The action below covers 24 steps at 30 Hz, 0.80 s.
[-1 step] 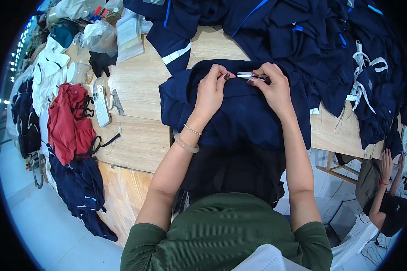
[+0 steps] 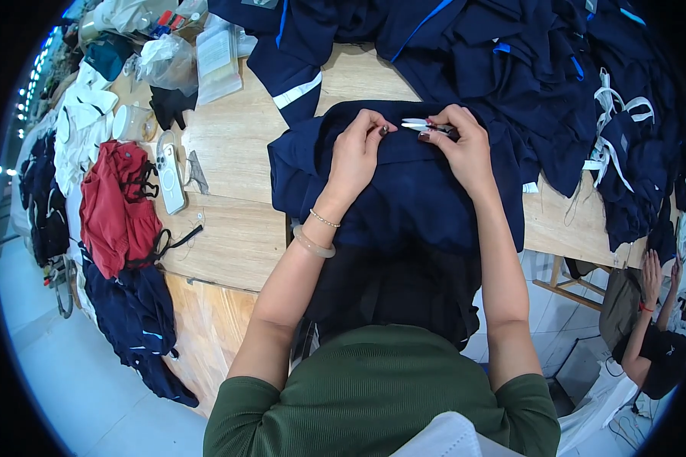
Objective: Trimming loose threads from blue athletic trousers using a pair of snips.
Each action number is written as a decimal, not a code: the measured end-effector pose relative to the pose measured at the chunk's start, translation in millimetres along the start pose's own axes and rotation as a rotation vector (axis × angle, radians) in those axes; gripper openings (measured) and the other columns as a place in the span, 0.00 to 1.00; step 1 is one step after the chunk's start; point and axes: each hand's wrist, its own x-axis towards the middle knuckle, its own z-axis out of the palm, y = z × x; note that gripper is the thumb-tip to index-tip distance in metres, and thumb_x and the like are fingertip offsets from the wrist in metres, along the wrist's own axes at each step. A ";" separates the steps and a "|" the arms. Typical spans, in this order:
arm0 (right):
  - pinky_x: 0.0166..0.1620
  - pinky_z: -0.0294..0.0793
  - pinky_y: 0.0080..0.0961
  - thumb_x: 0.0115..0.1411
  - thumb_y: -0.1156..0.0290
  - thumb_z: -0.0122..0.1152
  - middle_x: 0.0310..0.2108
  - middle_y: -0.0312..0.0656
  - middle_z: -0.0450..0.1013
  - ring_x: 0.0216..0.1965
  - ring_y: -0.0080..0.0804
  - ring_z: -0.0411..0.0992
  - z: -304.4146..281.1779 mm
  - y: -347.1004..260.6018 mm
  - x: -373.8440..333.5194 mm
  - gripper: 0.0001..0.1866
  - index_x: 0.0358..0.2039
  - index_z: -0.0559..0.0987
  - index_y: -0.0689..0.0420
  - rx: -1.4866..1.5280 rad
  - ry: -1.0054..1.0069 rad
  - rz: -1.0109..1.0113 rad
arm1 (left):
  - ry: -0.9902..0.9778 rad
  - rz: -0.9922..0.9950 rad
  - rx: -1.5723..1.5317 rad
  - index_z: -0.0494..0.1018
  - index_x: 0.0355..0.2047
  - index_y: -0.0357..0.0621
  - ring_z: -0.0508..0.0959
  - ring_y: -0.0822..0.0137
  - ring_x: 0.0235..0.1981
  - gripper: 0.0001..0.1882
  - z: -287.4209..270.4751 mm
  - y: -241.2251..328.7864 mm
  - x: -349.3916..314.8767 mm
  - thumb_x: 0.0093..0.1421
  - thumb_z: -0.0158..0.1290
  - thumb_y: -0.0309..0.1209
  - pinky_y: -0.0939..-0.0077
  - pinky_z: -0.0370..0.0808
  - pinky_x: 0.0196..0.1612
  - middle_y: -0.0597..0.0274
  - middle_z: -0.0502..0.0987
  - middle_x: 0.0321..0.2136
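A dark navy garment (image 2: 411, 183) lies bunched over the table's near edge and my lap. Above it, my left hand (image 2: 356, 148) has thumb and forefinger pinched together; what they hold, if anything, is too small to make out. My right hand (image 2: 467, 145) is closed round a small pair of thread snips (image 2: 413, 123). Their pale blades stick out leftward, slightly parted, with a short gap between the tips and my left fingertips. The rest of the snips is mostly hidden in my palm.
Navy garments with blue trim (image 2: 495, 68) heap across the table's far and right side. To the left lie a red garment (image 2: 118, 206), a phone (image 2: 171, 175), a clear tub (image 2: 133, 122) and plastic bags (image 2: 166, 62). Another person (image 2: 655, 335) is at the far right.
The snips have shifted very slightly to the right, away from my left fingers, and their blades look a little more parted. All else stays in place.
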 end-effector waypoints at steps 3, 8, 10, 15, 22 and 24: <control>0.37 0.70 0.22 0.49 0.77 0.70 0.30 0.39 0.75 0.33 0.29 0.71 -0.6 4.7 0.5 0.11 0.32 0.76 0.62 0.173 0.070 0.103 | -0.053 0.137 0.140 0.76 0.38 0.39 0.80 0.61 0.38 0.08 -2.1 5.2 -2.0 0.56 0.59 0.22 0.71 0.76 0.42 0.59 0.80 0.35; 0.36 0.69 0.19 0.52 0.77 0.71 0.31 0.36 0.76 0.29 0.18 0.68 -2.0 3.9 1.3 0.11 0.32 0.76 0.63 0.276 0.075 0.180 | 0.053 0.372 0.446 0.80 0.35 0.43 0.76 0.62 0.37 0.10 11.2 2.5 -4.4 0.50 0.63 0.25 0.70 0.75 0.39 0.64 0.76 0.34; 0.36 0.69 0.19 0.52 0.77 0.71 0.30 0.36 0.76 0.29 0.18 0.68 -2.8 2.3 0.4 0.11 0.32 0.76 0.63 0.263 0.079 0.184 | 0.106 0.479 0.562 0.80 0.32 0.43 0.75 0.65 0.32 0.07 15.5 1.8 -2.5 0.51 0.63 0.25 0.70 0.74 0.34 0.65 0.75 0.30; 0.35 0.68 0.19 0.51 0.76 0.71 0.30 0.37 0.76 0.28 0.19 0.67 -6.4 -0.1 -4.3 0.12 0.32 0.76 0.64 0.251 0.096 0.173 | 0.120 0.463 0.501 0.76 0.31 0.40 0.76 0.59 0.31 0.04 16.3 -6.8 -3.7 0.55 0.59 0.24 0.67 0.74 0.34 0.61 0.76 0.30; 0.35 0.66 0.18 0.53 0.76 0.68 0.29 0.35 0.73 0.29 0.19 0.67 -13.7 0.4 -7.5 0.09 0.32 0.77 0.63 0.045 0.029 0.053 | 0.196 0.232 0.192 0.71 0.36 0.36 0.78 0.54 0.30 0.03 10.0 2.1 -4.5 0.63 0.48 0.20 0.65 0.75 0.34 0.51 0.76 0.29; 0.35 0.66 0.18 0.54 0.76 0.68 0.29 0.37 0.73 0.30 0.20 0.68 -15.8 -2.2 -7.7 0.09 0.33 0.77 0.63 0.073 0.037 0.103 | 0.296 0.193 0.115 0.71 0.33 0.34 0.74 0.64 0.25 0.06 2.6 22.2 -17.0 0.66 0.45 0.21 0.73 0.72 0.31 0.55 0.73 0.26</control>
